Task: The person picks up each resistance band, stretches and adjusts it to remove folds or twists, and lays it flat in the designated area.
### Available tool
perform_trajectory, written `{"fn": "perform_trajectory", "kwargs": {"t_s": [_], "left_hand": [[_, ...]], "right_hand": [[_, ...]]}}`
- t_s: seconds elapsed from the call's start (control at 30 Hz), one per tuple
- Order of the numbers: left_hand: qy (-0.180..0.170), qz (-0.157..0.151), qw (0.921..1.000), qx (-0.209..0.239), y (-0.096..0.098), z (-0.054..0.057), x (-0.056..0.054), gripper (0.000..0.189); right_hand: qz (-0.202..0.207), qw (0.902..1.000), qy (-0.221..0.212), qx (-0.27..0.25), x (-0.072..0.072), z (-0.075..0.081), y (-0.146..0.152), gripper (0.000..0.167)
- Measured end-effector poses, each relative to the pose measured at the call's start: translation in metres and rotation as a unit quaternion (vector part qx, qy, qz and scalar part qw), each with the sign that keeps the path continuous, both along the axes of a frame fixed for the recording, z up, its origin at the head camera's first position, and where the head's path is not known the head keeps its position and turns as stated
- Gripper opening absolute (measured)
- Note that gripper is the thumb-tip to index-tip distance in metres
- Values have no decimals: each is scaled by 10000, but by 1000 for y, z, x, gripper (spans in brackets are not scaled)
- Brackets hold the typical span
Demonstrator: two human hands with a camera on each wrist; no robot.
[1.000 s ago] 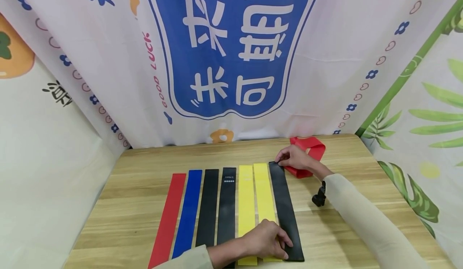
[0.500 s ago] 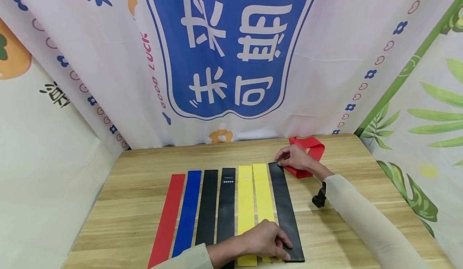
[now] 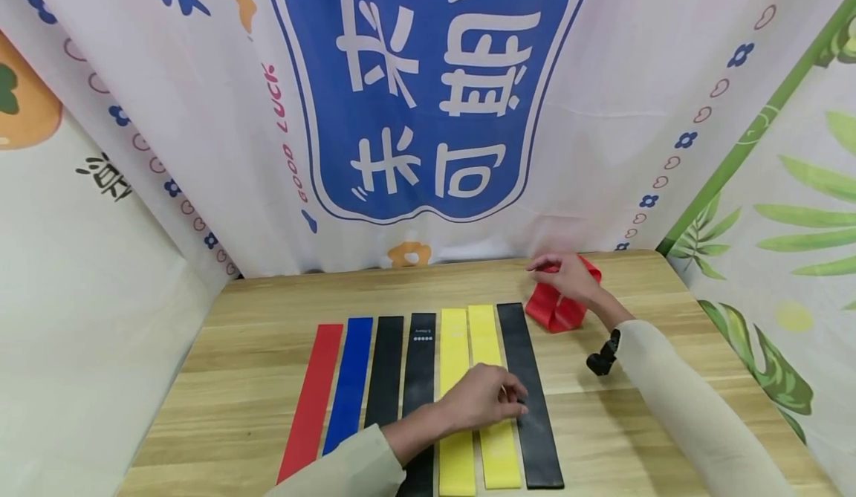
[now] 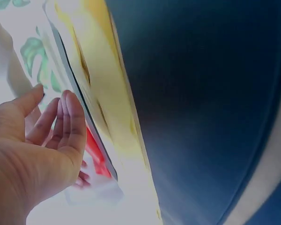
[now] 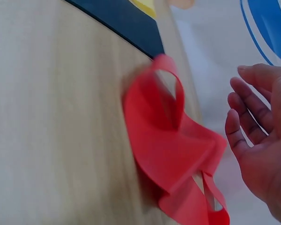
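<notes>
Flat resistance bands lie side by side in a row on the table: a red one (image 3: 310, 400), a blue one (image 3: 350, 385), two black ones, two yellow ones, and a black one (image 3: 528, 393) at the right end. My left hand (image 3: 483, 399) hovers over the yellow bands (image 3: 457, 378) beside the end black band, fingers loosely bent, holding nothing. A crumpled red band (image 5: 171, 145) lies loose at the back right. Above it is my right hand (image 3: 568, 280), fingers relaxed and apart from the band in the right wrist view, partly covering it in the head view.
The wooden table (image 3: 221, 378) ends at the back against a printed white curtain (image 3: 428, 111). A leaf-patterned curtain (image 3: 776, 259) hangs on the right. A black wrist device (image 3: 604, 356) sits at the right sleeve.
Both hands have let go of the right-end black band, which lies flat. My left hand has moved up and slightly left; my right hand has shifted right, over the crumpled red band.
</notes>
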State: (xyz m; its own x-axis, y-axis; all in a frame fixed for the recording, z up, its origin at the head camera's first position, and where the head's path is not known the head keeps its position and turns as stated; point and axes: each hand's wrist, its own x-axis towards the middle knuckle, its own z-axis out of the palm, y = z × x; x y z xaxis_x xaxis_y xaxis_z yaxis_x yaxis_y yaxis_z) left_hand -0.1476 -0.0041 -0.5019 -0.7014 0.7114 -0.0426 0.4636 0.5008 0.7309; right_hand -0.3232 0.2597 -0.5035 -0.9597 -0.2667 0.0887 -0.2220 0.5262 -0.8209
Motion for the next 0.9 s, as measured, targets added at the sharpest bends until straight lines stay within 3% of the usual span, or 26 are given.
{"fn": "perform_trajectory", "kwargs": {"t_s": [0.2, 0.3, 0.63, 0.77, 0.9], "left_hand": [[410, 847, 9953, 237, -1, 0, -25, 27], [586, 1087, 9920, 264, 1, -1, -37, 33], [1273, 1236, 9838, -249, 25, 2, -63, 42], [1588, 1082, 9798, -556, 38, 1, -70, 47], [1630, 1003, 9790, -703, 47, 0, -74, 51]], "right_hand": [[-392, 9987, -168, -266, -8, 1, 15, 31], [-517, 9976, -352, -301, -10, 2, 22, 34], [-738, 9945, -685, -292, -16, -4, 33, 37], [-716, 9951, -635, -231, -19, -7, 37, 35], [-644, 9960, -604, -98, -21, -10, 41, 37]]}}
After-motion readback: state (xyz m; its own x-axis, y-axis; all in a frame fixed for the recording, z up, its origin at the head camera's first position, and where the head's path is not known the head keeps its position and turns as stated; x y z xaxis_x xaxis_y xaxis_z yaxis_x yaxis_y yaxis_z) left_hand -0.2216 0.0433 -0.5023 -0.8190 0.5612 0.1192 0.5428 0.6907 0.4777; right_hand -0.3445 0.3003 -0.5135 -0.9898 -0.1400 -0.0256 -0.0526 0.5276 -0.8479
